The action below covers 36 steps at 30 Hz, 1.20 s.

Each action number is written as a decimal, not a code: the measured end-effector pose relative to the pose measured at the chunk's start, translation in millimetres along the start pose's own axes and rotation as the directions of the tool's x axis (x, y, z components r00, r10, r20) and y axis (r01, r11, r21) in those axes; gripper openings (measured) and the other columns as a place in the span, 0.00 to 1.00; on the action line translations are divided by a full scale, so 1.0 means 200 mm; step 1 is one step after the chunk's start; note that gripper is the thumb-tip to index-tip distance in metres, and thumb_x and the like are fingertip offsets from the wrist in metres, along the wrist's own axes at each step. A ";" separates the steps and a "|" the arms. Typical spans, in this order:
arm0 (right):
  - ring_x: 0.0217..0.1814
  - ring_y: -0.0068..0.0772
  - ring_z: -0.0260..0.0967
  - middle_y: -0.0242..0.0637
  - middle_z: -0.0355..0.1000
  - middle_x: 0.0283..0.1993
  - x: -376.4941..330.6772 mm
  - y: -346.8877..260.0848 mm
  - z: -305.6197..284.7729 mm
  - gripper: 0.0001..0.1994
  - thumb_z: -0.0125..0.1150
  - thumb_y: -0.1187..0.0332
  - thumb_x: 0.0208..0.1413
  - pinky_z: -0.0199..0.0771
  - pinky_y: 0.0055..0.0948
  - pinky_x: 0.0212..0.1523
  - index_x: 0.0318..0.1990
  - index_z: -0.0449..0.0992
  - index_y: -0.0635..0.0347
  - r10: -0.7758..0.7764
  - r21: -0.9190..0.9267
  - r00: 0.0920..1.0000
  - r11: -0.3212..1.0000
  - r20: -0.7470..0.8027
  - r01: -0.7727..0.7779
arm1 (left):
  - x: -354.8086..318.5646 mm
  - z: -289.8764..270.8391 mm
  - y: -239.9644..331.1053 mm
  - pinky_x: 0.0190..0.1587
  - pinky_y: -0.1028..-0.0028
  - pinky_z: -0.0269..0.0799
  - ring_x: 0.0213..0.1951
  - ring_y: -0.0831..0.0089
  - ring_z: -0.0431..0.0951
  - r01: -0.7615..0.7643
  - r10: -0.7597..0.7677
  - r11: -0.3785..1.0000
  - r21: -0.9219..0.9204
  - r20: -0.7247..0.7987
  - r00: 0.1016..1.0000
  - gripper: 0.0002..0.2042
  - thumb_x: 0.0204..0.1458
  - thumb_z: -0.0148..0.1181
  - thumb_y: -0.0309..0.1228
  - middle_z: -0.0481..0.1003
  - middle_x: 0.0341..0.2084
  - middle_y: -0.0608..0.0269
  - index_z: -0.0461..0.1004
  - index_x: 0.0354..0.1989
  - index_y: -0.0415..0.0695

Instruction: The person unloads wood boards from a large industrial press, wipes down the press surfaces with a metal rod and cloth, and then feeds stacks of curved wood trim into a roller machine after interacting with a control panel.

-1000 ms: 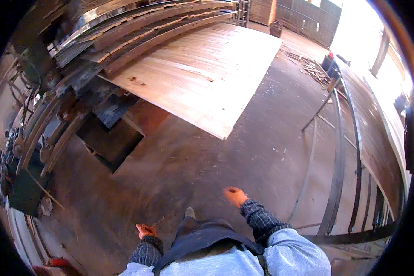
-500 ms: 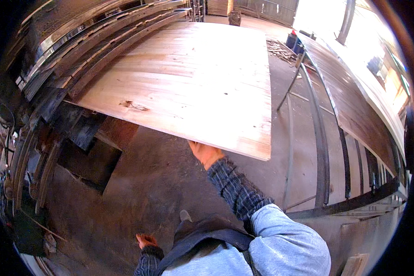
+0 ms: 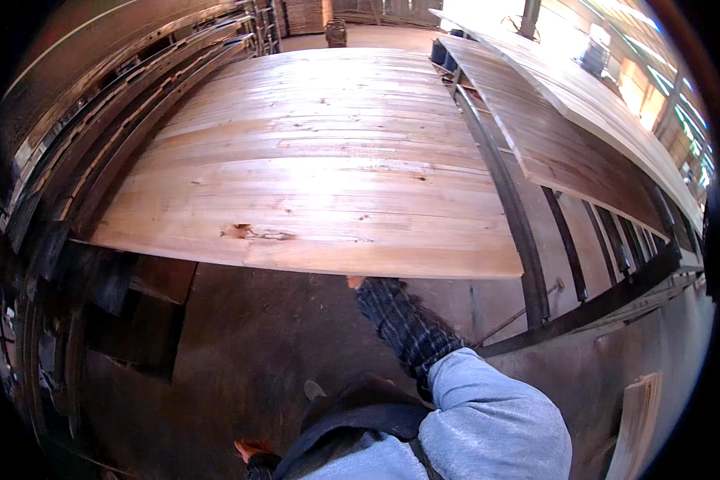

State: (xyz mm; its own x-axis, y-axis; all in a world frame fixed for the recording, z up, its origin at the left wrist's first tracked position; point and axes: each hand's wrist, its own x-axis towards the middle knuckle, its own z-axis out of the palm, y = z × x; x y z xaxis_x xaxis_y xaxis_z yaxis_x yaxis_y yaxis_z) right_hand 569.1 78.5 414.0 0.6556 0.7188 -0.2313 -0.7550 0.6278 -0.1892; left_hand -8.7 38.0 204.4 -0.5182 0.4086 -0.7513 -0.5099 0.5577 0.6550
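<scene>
A large pale wooden panel [image 3: 320, 176] of glued strips, with a dark knot near its front edge, lies broad in front of me. Its left side meets the dark rack beams, and its front right corner reaches the metal frame. Under the front edge, my right hand [image 3: 354, 282] holds the panel from below; the board hides most of its fingers. Low at my left side hangs my left hand [image 3: 252, 448], small and dim, its fingers loosely out and nothing visible in them.
Dark stacked beams [image 3: 156, 104] of a rack run along the left. At right, a metal frame [image 3: 528, 264] carries a darker board [image 3: 592, 172], with another pale panel [image 3: 568, 88] above it. A bundle of wood strips [image 3: 636, 424] stands lower right; a barrel-like container [image 3: 336, 34] stands far back.
The panel's right end has swung right and toward the metal frame, and it looks flatter. My right hand has slipped farther beneath its edge from view. My left hand hangs slightly lower.
</scene>
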 end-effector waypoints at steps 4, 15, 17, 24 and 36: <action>0.74 0.43 0.52 0.43 0.53 0.73 0.04 0.10 0.05 0.27 0.41 0.51 0.69 0.63 0.40 0.67 0.69 0.56 0.56 -0.039 -0.096 0.998 0.995 -0.058 0.033 | 0.06 0.13 0.09 0.15 0.65 0.48 0.12 0.72 0.48 0.004 -0.003 0.999 -0.038 0.036 0.999 0.27 0.63 0.44 0.58 0.52 0.08 0.67 0.59 0.18 0.52; 0.72 0.44 0.55 0.44 0.56 0.71 0.05 -0.48 -0.07 0.27 0.43 0.52 0.68 0.63 0.40 0.67 0.68 0.57 0.58 -0.305 -0.228 0.947 0.934 -0.107 0.275 | 0.51 0.07 0.20 0.19 0.66 0.62 0.17 0.74 0.59 0.031 0.000 0.985 -0.169 0.184 0.983 0.18 0.59 0.56 0.54 0.66 0.19 0.70 0.71 0.28 0.54; 0.71 0.44 0.56 0.44 0.56 0.71 -0.03 -0.75 -0.17 0.27 0.43 0.52 0.68 0.63 0.40 0.67 0.68 0.58 0.58 -0.382 -0.291 0.916 0.896 -0.123 0.335 | 0.31 0.05 0.15 0.19 0.66 0.62 0.17 0.75 0.60 0.012 0.007 0.982 -0.188 0.099 0.995 0.17 0.58 0.58 0.53 0.67 0.19 0.71 0.71 0.28 0.54; 0.70 0.44 0.58 0.44 0.58 0.70 -0.32 -1.68 -0.48 0.27 0.45 0.53 0.68 0.63 0.40 0.67 0.67 0.59 0.59 -0.585 -0.402 0.777 0.785 -0.231 0.472 | 0.11 -0.21 -0.06 0.22 0.70 0.65 0.20 0.74 0.65 -0.084 0.103 0.988 -0.132 0.143 0.984 0.17 0.55 0.61 0.51 0.66 0.19 0.71 0.71 0.28 0.50; 0.62 0.36 0.68 0.39 0.70 0.61 -0.76 -0.75 -0.16 0.20 0.54 0.60 0.66 0.71 0.33 0.58 0.62 0.70 0.58 0.418 -0.867 0.907 0.429 -0.056 -0.252 | -0.78 -0.71 -0.82 0.22 0.70 0.67 0.22 0.72 0.70 -0.036 0.057 0.972 -0.232 0.087 0.995 0.14 0.49 0.67 0.42 0.69 0.20 0.67 0.72 0.31 0.47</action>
State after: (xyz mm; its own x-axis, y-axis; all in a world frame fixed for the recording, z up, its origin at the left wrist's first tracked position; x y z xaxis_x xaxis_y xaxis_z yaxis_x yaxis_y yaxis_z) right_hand 583.1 -134.3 446.8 0.2780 0.8974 -0.3426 -0.4972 -0.1707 -0.8507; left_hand 58.3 -220.3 225.7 -0.4850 0.5012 -0.7166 -0.6366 0.3595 0.6823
